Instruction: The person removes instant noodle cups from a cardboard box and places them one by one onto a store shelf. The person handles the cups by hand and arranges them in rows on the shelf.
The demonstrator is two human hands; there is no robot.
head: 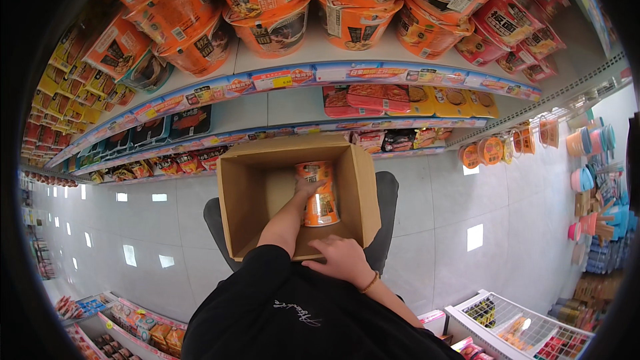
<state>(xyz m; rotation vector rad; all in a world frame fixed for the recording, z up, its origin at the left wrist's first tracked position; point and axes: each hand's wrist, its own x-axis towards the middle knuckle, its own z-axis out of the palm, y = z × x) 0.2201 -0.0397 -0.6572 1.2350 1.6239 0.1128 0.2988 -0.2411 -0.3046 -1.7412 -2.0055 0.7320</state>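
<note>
An open cardboard box (250, 200) is before me, above my dark-clad legs. Inside it, orange instant-noodle tubs (322, 210) lie against the right-hand side, two of them lined up end to end. My left hand (307, 186) reaches down into the box and grips the farther noodle tub (312, 171), its fingers laid across the printed side. At the box's near edge is my right hand (341, 256), fingers apart and nothing held, with a beaded bracelet on the wrist. Whether its palm presses on the rim cannot be seen.
Ahead, a shelf (270, 69) holds stacked orange noodle tubs (272, 27). Lower shelves bear flat packs (372, 97) and bagged noodles (185, 160). Tubs hang in a wire rack (522, 140) at right. Behind me stand a wire-topped bin (520, 325) and low display trays (135, 327).
</note>
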